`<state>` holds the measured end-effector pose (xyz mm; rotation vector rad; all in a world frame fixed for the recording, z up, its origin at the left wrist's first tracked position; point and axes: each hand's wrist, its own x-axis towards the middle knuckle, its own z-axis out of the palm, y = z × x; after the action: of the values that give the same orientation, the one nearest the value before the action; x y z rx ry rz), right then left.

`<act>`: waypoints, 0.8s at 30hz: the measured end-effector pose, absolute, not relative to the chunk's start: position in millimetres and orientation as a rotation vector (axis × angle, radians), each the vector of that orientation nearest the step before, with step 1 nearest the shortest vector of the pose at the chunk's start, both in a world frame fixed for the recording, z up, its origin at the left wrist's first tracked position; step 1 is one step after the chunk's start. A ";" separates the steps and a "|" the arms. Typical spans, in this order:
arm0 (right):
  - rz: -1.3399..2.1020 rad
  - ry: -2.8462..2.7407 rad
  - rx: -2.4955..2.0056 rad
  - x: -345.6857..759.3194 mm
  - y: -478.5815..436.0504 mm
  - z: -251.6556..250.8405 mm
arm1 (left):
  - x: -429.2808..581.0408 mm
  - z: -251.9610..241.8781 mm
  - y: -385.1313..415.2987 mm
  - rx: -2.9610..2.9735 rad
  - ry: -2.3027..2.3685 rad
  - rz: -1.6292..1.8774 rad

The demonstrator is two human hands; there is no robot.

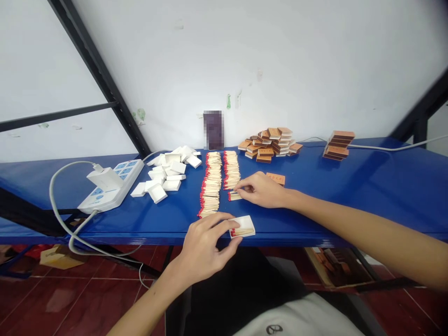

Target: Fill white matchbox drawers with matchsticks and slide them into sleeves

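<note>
My left hand (206, 240) grips a white matchbox tray (249, 220) between thumb and fingers at the blue shelf's front edge. Inside the tray lie some red-tipped matches (243, 231), along its near side. Farther right, the fingers of my right hand (264, 190) are pinched at a small group of matches (234, 196) lying on the shelf. Two long rows of matches, the left row (210, 182) and the shorter right row (231, 170), stretch back towards the wall, red heads to the left. Behind my right wrist is an orange matchbox (276, 178), partly covered.
White empty trays (166, 172) are heaped on the left beside a power strip (112, 189) with a plugged charger and looping cable (52, 186). Matchboxes (271, 143) form a pile at the back, with a smaller stack (339, 144) farther right. A pixelated dark object (214, 130) leans on the wall.
</note>
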<state>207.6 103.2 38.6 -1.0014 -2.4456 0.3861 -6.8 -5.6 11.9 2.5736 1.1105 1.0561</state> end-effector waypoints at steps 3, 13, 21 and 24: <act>0.374 -2.425 -1.014 207.7 102.9 37.1 | -6.6 11.7 -5.9 2.576 1.111 1.059; 0.319 -2.436 -1.064 207.5 100.2 43.4 | -7.1 11.7 -6.4 2.577 1.114 1.053; 0.297 -2.533 -1.057 206.9 99.5 44.0 | -7.5 11.0 -7.4 2.577 1.109 1.049; 0.336 -2.521 -1.045 206.6 99.6 43.9 | -7.5 11.1 -7.2 2.579 1.106 1.058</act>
<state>206.6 99.6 43.9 -1.0446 -2.5210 0.3363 -7.5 -7.2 11.1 2.5790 1.1058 1.0575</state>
